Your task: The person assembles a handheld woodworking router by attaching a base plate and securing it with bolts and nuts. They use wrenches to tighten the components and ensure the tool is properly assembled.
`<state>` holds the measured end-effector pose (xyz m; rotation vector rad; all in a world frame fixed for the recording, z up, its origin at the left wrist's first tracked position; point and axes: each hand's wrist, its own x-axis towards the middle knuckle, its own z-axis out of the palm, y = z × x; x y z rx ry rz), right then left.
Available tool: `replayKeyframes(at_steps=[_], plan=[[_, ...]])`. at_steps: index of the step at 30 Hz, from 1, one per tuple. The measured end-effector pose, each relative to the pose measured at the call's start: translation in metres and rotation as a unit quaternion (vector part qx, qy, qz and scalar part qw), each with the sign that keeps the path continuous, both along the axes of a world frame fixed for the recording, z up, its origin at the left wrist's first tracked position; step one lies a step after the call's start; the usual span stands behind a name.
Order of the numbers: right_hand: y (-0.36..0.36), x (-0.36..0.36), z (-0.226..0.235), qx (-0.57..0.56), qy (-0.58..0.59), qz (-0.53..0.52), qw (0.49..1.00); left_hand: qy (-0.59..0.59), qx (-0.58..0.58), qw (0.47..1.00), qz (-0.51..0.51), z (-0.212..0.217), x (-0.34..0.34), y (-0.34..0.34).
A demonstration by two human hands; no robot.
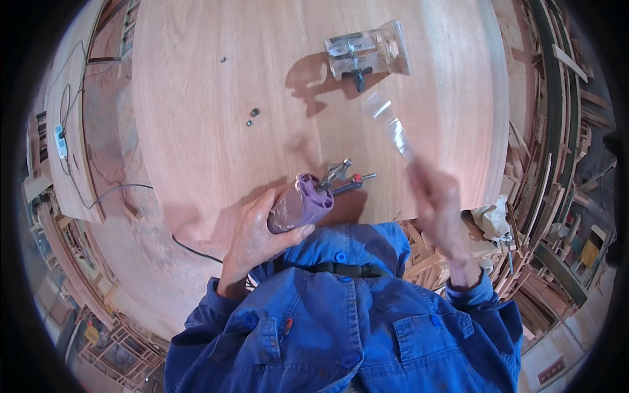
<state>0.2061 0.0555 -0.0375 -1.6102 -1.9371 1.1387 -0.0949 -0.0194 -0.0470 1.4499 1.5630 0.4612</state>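
My left hand [252,229] is wrapped round the purple body of a trim router motor [304,204], tilted over the near edge of the wooden board. A metal router bit [336,173] sticks out of its upper end. Beside that lies or projects a dark slim piece with a red part [356,178]; how it is held I cannot tell. To the right, my right hand [436,200] is smeared by motion, closed on a slim shiny flat piece [396,131] whose kind is too blurred to tell. Farther off, a clear router base [377,54] with a dark wing knob lies on the board.
Small metal rings or nuts [254,114] lie on the pale wooden board [190,144], one farther back [223,59]. A black cable [196,251] runs at the left below its edge. A power strip [61,141] is at far left. Stacked timber [550,131] lines the right side.
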Motion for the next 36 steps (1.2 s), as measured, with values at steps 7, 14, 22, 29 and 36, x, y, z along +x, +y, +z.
replayKeyframes(at_steps=[7, 14, 22, 29, 36], plan=[[-0.018, -0.011, -0.003, 0.116, -0.079, 0.113, 0.984, -0.009, -0.012, 1.000, -0.004, 0.004, 0.006, 0.001], [-0.010, -0.007, -0.014, 0.133, -0.054, -0.043, 0.989, 0.025, 0.014, 1.000, -0.003, -0.003, 0.008, -0.003], [-0.011, -0.007, -0.021, 0.155, -0.040, -0.087, 0.983, 0.037, -0.003, 0.999, 0.002, 0.000, 0.007, -0.003], [0.000, -0.005, 0.006, 0.017, -0.040, -0.156, 0.987, 0.043, 0.009, 0.999, -0.013, -0.006, 0.004, -0.014], [-0.013, -0.004, -0.006, 0.065, 0.023, -0.009, 0.998, 0.042, 0.000, 0.999, -0.014, -0.004, 0.007, -0.010]])
